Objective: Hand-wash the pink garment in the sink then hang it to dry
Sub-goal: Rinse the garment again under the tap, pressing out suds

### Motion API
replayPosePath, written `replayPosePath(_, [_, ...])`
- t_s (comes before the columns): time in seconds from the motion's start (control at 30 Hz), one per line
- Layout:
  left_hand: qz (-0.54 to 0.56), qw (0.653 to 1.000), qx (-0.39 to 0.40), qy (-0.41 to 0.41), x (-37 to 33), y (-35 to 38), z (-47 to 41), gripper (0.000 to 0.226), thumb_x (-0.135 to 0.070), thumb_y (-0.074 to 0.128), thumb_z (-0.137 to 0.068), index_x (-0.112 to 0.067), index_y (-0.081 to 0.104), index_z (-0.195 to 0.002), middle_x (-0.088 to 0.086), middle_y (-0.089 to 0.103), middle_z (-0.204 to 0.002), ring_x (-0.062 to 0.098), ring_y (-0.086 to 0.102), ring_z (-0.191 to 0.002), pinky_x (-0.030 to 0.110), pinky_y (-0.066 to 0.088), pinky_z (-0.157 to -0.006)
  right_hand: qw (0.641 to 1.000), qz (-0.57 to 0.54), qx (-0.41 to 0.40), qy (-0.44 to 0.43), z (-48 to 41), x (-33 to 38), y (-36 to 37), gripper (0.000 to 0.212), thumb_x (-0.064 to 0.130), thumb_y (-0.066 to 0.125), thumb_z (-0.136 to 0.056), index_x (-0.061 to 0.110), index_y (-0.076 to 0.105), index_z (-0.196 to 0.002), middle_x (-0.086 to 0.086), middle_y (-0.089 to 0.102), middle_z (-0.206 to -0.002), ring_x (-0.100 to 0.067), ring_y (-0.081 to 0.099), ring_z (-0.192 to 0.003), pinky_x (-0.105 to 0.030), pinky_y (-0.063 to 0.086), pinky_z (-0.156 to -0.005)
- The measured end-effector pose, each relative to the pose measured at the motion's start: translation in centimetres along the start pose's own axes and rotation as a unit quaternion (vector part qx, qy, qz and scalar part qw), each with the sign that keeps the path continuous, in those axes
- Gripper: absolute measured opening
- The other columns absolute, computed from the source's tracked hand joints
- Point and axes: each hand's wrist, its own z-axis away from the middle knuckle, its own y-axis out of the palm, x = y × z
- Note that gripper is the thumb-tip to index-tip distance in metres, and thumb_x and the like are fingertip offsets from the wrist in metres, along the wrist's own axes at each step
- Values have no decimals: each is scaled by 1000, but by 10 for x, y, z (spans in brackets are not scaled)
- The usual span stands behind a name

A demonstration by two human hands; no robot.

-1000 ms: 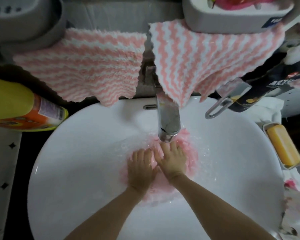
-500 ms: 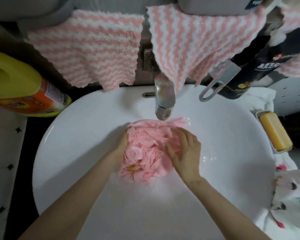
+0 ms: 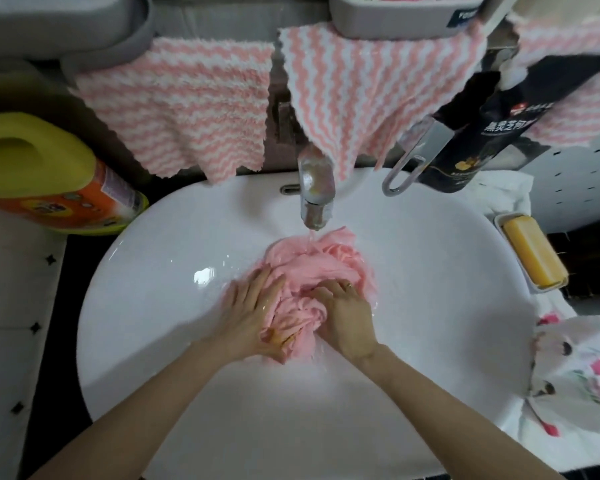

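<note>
Sink fills mid-frame. Tap at upper centre is running, and the stream lands on the top end of the garment.

Garment: a wet pink bunch in the basin, reaching from under the tap down to between my hands.

Left hand: fingers fairly straight and slightly spread, pressed against the bunch's left side. The thumb is partly covered by cloth, so I cannot tell if it pinches.

Right hand: fingers curled into the folds, gripping the lower right of the bunch.

Judged step: rubbing or rinsing. Wringing and hanging are not yet done.

Risks:
- The drain is hidden under the cloth. If the bunch is sitting on it with the tap on, the basin could fill and spill over.
- The stream strikes a raised fold, so spray could reach the soap at right or the floral cloth at lower right.
- Only the right hand has a firm grip. A hard twist against the flat left hand could slide the bunch up the slick basin wall.
- Lifting it unwrung would drip past the rim.
</note>
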Motion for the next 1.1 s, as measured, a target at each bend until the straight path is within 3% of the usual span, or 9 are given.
replayPosePath(0.1, [9,1000,3,4,-11,-4,-2,135,-87,47,-36,-33,-30,-134,4,-17,-155,20,-19,-142,53,-3,-113,988,-112,5,102,-10,14,-39,45,52,50,-65,21,72,-89,9,71,-83,-12,63,-73,-17,42,-63])
replayPosePath(0.17, [148,988,-30,-37,-17,-9,-1,129,-79,62,-44,-20,4,-143,8,26,-152,22,21,-140,48,22,-113,921,-323,51,213,-18,19,-66,34,42,57,-67,17,70,-86,9,71,-76,-7,63,-72,-20,47,-60])
replayPosePath(0.23, [381,918,-71,-86,-25,-22,-1,102,-61,69,-49,-4,41,-130,6,58,-118,19,56,-111,32,46,-88,848,-471,62,235,-23,12,-84,24,35,60,-67,19,69,-82,10,69,-65,-1,63,-61,-14,45,-48])
replayPosePath(0.4, [580,798,-136,-95,-31,-78,-3,45,-31,58,-58,-21,52,-101,-9,59,-92,-13,55,-69,7,43,-65,767,-574,90,272,-18,-23,-84,26,30,57,-71,14,70,-87,2,69,-70,-8,60,-59,-18,41,-49])
replayPosePath(0.57, [506,844,-99,-147,-14,-79,-10,72,-16,74,-64,-28,38,-125,7,51,-122,15,57,-100,23,47,-74,890,-293,164,308,-16,-47,-72,33,17,65,-61,17,66,-94,2,66,-85,-22,57,-81,-24,46,-67])
replayPosePath(0.63, [347,927,-65,-129,-11,-61,-9,99,-38,82,-58,-31,25,-140,7,30,-142,24,35,-131,31,37,-99,933,-97,233,255,-13,-52,-68,73,27,77,-71,25,44,-136,-2,47,-133,-27,43,-123,-33,37,-97])
replayPosePath(0.73, [181,981,-39,-55,-24,-31,-10,122,-94,49,-40,-51,-6,-140,0,-6,-157,24,-5,-145,46,7,-117,966,-162,152,135,-10,-38,-60,106,72,69,-61,39,20,-149,5,20,-156,-18,12,-145,-39,8,-118])
replayPosePath(0.9, [56,985,-157,-49,-41,5,-23,117,-94,36,-54,-30,13,-149,15,8,-157,35,5,-144,63,16,-109,993,23,97,58,-14,-16,-4,74,82,15,-79,50,21,-145,-1,7,-161,-36,5,-146,-63,1,-111])
replayPosePath(1.1, [18,980,-185,-72,-47,26,-34,97,-81,50,-59,-21,45,-136,5,44,-143,32,47,-123,49,38,-100,990,128,6,55,-9,-29,30,56,63,37,-80,24,43,-120,-10,62,-116,-37,58,-90,-44,47,-75])
